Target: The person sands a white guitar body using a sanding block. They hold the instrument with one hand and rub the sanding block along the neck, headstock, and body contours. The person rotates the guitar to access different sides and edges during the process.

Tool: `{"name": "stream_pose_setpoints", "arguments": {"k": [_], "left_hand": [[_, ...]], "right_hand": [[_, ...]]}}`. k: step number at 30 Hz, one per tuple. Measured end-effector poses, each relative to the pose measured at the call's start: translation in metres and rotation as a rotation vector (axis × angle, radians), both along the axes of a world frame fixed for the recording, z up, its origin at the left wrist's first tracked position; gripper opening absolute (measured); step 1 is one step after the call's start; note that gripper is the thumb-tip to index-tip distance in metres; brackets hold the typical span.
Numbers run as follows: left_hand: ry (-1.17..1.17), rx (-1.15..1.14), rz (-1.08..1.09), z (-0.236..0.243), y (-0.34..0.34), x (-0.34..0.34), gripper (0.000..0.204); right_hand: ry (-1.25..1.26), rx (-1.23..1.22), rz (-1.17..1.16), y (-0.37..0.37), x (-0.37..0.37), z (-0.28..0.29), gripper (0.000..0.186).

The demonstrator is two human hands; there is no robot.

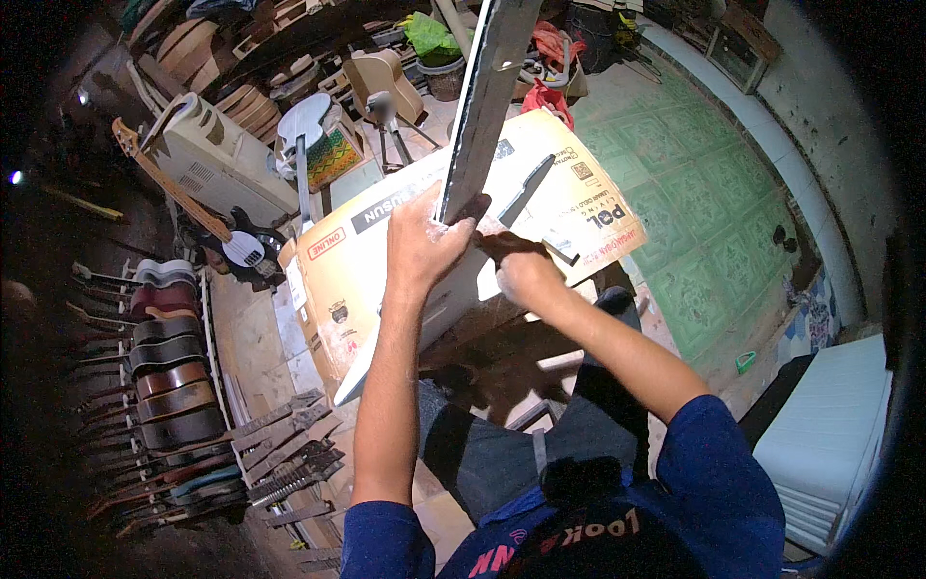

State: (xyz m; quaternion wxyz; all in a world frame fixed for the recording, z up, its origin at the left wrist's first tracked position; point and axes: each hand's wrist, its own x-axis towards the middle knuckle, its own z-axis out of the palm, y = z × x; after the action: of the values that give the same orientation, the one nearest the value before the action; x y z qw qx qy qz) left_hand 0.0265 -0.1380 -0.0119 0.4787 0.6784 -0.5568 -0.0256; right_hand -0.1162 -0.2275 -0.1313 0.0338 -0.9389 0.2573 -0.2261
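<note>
My left hand (422,243) is wrapped round the lower end of a long dark flat bar (490,92) with a pale edge. The bar slants up past the top of the picture. Close beside its lower end, my right hand (529,273) is closed, and whatever its fingers hold is in shadow. Under both hands spreads a printed cardboard sheet (603,179). On it, right of the bar, rests a dark blade-like strip (529,191), with a small black angled piece (561,255) nearer me. A white pointed edge (355,378) shows left of my left forearm.
Several guitars (174,386) hang in a row at the left. Flat strips of wood or metal (289,449) lie near them. A pale blue instrument (304,121) and an unfinished guitar body (388,82) stand behind the cardboard. Right are green floor tiles (694,193) and a white cabinet-like box (830,425).
</note>
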Motion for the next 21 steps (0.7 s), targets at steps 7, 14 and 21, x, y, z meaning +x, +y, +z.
{"name": "stream_pose_setpoints", "arguments": {"k": [7,14,21], "left_hand": [[-0.013,0.014,-0.035,0.004,-0.001,-0.003,0.031],[-0.021,0.025,-0.011,0.000,0.000,-0.003,0.033],[-0.029,0.031,-0.034,0.003,-0.006,-0.009,0.033]], "right_hand": [[-0.351,0.237,0.108,-0.007,-0.003,0.003,0.037],[-0.275,0.364,0.110,-0.009,-0.004,0.021,0.037],[-0.156,0.361,0.007,-0.031,-0.005,0.011,0.040]]}}
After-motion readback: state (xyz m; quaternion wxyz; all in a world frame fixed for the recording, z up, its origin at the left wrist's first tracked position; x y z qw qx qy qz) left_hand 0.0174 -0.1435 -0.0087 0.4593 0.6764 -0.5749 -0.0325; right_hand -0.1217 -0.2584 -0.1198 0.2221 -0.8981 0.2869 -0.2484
